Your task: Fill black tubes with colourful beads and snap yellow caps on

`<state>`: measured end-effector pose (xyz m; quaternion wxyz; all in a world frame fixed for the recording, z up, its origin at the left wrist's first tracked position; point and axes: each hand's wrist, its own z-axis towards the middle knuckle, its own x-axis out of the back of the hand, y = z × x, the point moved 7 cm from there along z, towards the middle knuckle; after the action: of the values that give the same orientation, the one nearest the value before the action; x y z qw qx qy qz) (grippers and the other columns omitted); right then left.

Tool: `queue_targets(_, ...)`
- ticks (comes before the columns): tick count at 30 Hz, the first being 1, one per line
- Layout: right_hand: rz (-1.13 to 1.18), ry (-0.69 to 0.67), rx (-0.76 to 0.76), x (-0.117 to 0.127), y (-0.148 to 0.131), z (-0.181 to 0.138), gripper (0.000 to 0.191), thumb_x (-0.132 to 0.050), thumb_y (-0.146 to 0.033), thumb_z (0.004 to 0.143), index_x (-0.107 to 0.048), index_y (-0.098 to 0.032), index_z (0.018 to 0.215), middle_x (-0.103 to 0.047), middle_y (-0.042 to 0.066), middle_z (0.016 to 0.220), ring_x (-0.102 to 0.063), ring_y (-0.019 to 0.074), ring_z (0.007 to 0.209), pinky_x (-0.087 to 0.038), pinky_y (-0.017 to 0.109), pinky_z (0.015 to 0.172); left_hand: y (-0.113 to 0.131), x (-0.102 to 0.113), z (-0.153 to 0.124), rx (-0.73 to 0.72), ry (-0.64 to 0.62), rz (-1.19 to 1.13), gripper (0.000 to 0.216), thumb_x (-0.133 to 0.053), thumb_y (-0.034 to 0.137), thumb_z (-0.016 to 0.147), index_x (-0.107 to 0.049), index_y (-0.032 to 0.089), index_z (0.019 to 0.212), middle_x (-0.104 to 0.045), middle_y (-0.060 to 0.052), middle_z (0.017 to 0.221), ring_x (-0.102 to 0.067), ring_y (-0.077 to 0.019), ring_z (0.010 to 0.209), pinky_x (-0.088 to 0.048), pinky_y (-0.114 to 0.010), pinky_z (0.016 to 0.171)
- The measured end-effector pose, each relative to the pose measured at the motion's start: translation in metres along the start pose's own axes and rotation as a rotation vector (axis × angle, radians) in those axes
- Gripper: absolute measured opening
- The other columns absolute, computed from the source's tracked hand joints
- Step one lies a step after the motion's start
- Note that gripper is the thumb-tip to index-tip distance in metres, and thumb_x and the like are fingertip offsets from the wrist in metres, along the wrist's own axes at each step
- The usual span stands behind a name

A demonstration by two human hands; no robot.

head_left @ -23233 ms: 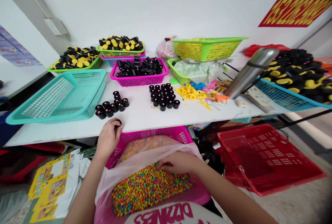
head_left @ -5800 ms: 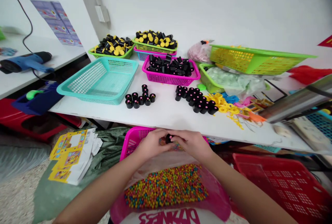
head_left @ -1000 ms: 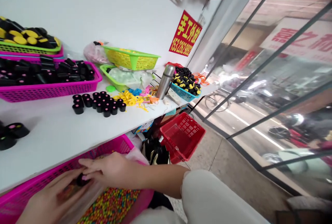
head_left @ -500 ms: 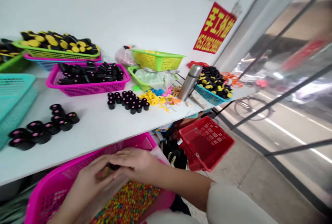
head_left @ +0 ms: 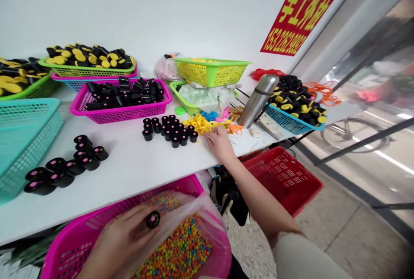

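My left hand [head_left: 124, 236] is over the pink basket at the lower left, its fingers round a small black cylinder [head_left: 153, 219] whose end shows a pink centre with coloured specks. Below it, a clear plastic bag [head_left: 207, 214] lies in the basket, full of tiny multicoloured beads [head_left: 181, 249]. On the table, my right hand [head_left: 221, 143] reaches to the edge of a pile of small yellow plastic pieces [head_left: 199, 123]. Its fingers are bent together there; what is between the fingertips is too small to make out. Several black cylinders [head_left: 174, 130] stand upright just left of this hand.
The pink basket [head_left: 54, 249] sits below the table's edge. More black cylinders [head_left: 74, 167] stand at left, near a turquoise basket [head_left: 39, 141]. Behind are a magenta basket [head_left: 129, 113] and a green basket [head_left: 213, 78]. A steel flask [head_left: 258, 100] and a red crate [head_left: 284, 184] are at right.
My right hand has left the left hand above the beads and moved up and right to the yellow pieces. The left hand keeps the black cylinder. The view has shifted.
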<state>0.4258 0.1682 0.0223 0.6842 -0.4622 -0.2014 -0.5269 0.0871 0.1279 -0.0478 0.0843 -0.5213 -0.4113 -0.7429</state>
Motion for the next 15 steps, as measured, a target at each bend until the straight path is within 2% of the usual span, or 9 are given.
queue_targets(5, -0.239, -0.116, 0.025, -0.025, 0.003, 0.025, 0.020, -0.060, -0.031, 0.090, -0.076, -0.023, 0.098, -0.057, 0.010, 0.101, -0.048, 0.0254, 0.098, -0.040, 0.037, 0.087, 0.001, -0.007, 0.012, 0.049, -0.091, -0.015, 0.032, -0.066, 0.041, 0.082, -0.070, 0.033, 0.112, -0.073, 0.001, 0.112, -0.070, -0.0206, 0.101, -0.057, -0.030, 0.090)
queue_targets(10, -0.239, -0.157, 0.013, -0.035, 0.002, 0.027, 0.019, -0.058, -0.028, 0.091, -0.076, -0.022, 0.095, -0.059, 0.010, 0.101, -0.048, 0.0247, 0.099, -0.041, 0.036, 0.086, 0.005, -0.011, 0.022, 0.059, -0.154, -0.023, 0.030, -0.065, 0.044, 0.082, -0.071, 0.033, 0.110, -0.074, 0.001, 0.110, -0.071, -0.0220, 0.099, -0.059, -0.032, 0.087)
queue_targets(15, -0.226, -0.134, 0.005, -0.039, 0.005, 0.028, 0.022, -0.053, -0.024, 0.093, -0.074, -0.017, 0.091, -0.061, 0.011, 0.103, -0.049, 0.0261, 0.102, -0.042, 0.039, 0.086, 0.006, -0.015, 0.028, 0.015, -0.171, -0.009, 0.031, -0.066, 0.041, 0.082, -0.069, 0.037, 0.112, -0.073, 0.003, 0.111, -0.071, -0.0210, 0.098, -0.060, -0.032, 0.085)
